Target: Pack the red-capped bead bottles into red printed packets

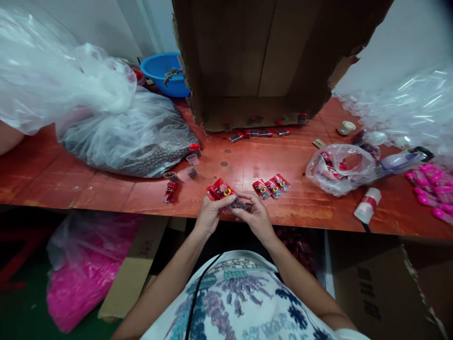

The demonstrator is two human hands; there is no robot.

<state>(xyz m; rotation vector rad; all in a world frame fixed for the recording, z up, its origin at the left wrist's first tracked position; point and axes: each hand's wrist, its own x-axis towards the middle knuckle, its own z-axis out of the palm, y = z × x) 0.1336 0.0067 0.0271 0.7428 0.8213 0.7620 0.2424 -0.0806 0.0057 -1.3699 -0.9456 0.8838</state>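
Observation:
At the front edge of the table, my left hand is closed on a red printed packet. My right hand is closed around dark round pellets beside it; whether these lie in the packet or in a small cup, I cannot tell. To the right are three red packets with clear lower parts. On the left stand small clear cups, some with dark pellets, and a red packet lies in front of them.
A large clear bag of dark pellets lies left, with a blue basin behind. A big open cardboard box stands at the back, with small red-capped containers along its base. At right are a plastic bag and a white roll.

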